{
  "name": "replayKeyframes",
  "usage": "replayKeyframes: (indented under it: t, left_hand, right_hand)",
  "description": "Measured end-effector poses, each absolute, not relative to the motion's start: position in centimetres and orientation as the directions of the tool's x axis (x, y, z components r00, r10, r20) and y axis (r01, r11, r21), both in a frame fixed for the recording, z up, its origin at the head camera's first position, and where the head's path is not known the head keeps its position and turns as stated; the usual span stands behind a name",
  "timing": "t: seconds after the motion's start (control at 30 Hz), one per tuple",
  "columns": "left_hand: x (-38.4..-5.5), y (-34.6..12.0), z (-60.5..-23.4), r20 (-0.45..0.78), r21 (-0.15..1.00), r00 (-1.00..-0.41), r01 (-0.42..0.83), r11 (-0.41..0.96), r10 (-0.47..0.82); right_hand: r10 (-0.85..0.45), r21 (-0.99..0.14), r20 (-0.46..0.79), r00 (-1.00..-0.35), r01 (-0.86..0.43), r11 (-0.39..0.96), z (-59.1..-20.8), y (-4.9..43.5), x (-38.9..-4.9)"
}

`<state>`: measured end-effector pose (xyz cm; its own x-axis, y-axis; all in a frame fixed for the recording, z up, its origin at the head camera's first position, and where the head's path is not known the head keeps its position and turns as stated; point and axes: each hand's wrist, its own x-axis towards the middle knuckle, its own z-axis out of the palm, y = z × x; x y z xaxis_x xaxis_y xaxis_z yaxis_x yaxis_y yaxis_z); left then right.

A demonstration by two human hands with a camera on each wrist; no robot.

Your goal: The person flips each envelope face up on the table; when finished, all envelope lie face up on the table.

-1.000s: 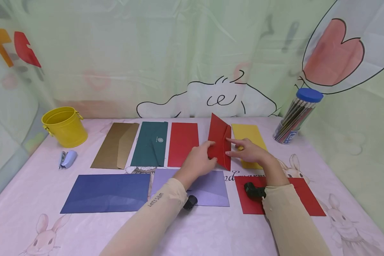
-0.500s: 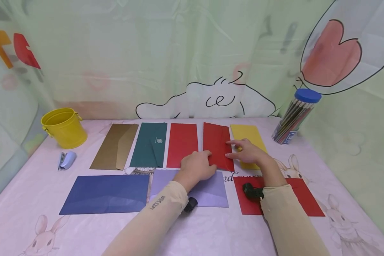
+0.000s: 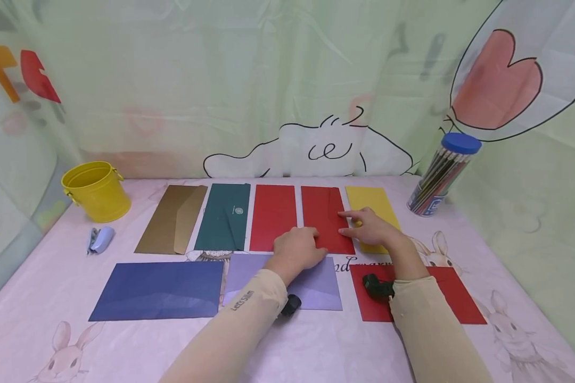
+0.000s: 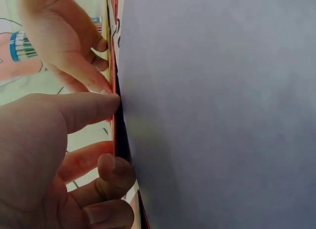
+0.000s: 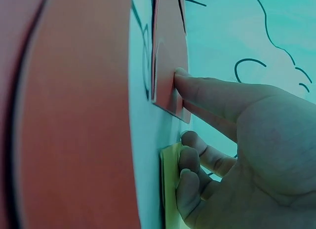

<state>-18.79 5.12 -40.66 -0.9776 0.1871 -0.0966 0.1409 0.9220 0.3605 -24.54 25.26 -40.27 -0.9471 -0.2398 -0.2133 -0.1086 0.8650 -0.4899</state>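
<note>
A red envelope [image 3: 325, 205], flap side up, lies flat in the back row. My left hand [image 3: 297, 249] touches its lower left part with the thumb and forefinger; the other fingers are loosely bent. Across from it, my right hand [image 3: 370, 226] rests its thumb and forefinger on the envelope's right edge. In the right wrist view, the remaining fingers of that hand hang loosely curled near the yellow envelope [image 5: 171, 174]. Beneath my left wrist lies a lilac envelope [image 3: 316, 287], partly hidden. Another red envelope [image 3: 274, 213] lies just left of the touched one.
Further left are a green envelope [image 3: 222, 215] and a brown one [image 3: 163, 221]. In front lie a blue envelope [image 3: 158, 290] and a red envelope [image 3: 452, 292], partly under my right forearm. A yellow bucket [image 3: 98, 194], a small stapler [image 3: 100, 239] and a pencil jar [image 3: 441, 178] stand at the sides.
The red envelope between my hands came down from a tilted, raised position and now lies flat in the row. My left hand lowered with it; my right hand has hardly moved.
</note>
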Motion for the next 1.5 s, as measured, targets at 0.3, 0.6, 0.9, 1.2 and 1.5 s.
replayKeyframes:
  t: [0.3,0.6,0.9,1.2,1.5]
  left_hand:
    - [-19.0,5.7,-40.6,-0.126,0.400,-0.973,0.126,0.908,0.191]
    - [-18.4,6.6,-40.0,-0.063,0.375,-0.973,0.182,0.909,0.221]
    - [-16.8,9.9,-38.8,-0.057,0.398,-0.922,0.331,0.856,0.383]
    - [-18.0,12.2,-40.0,0.018,0.458,-0.884,0.422,0.782,0.467]
    - [-19.3,14.3,-40.7,-0.039,0.303,-0.902,0.400,0.865,0.430]
  right_hand:
    - [-0.233,-0.486,-0.222,-0.947,-0.100,0.868,-40.4,25.7,-24.1]
    - [-0.259,-0.501,-0.200,-0.945,-0.129,0.856,-39.9,25.7,-23.8]
    - [-0.292,-0.531,-0.172,-0.941,-0.161,0.832,-36.5,26.8,-23.1]
    - [-0.307,-0.401,-0.214,-0.927,-0.204,0.893,-35.4,32.5,-24.4]
    - [-0.236,-0.394,-0.302,-0.924,-0.105,0.913,-38.5,36.4,-25.8]
